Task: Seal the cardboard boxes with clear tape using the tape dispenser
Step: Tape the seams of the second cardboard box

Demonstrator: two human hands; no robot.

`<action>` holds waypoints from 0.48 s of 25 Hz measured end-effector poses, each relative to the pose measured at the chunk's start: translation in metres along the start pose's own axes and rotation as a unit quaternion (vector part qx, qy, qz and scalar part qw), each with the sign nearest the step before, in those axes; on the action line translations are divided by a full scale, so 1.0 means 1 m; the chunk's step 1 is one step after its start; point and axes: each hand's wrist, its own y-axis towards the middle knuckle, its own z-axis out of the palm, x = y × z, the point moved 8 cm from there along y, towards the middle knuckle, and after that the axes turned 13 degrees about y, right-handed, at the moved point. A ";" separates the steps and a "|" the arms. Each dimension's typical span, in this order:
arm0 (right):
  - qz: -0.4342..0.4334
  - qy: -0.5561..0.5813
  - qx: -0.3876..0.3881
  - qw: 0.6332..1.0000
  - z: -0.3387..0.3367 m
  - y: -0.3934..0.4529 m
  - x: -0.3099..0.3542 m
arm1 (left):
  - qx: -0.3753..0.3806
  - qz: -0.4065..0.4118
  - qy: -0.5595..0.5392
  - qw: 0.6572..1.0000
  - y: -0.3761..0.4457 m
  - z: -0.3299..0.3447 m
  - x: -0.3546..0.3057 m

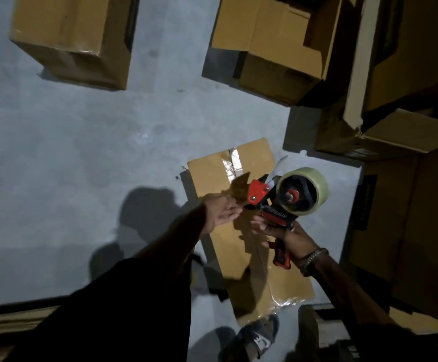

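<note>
Hands point(224, 211) on tape dispenser point(278, 202) — taped box point(238, 231) below

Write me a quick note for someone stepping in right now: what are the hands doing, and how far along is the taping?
Right hand grips the handle of the red-and-black tape dispenser with its clear tape roll.
Left hand is at the dispenser's front end; grip unclear.
Flat brown cardboard box lies below on the grey floor, clear tape already on its seam.
Open-flapped box behind appears unsealed.
</note>
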 end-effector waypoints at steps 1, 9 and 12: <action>-0.011 0.001 -0.013 1.000 0.004 0.011 0.004 | -0.038 0.044 0.084 0.995 0.008 -0.014 -0.020; -0.068 0.023 -0.072 0.995 0.033 0.092 0.029 | -0.205 0.222 0.671 0.677 0.084 -0.064 -0.110; -0.048 0.037 -0.078 0.995 0.032 0.106 0.024 | -0.250 0.292 0.633 0.672 0.079 -0.066 -0.097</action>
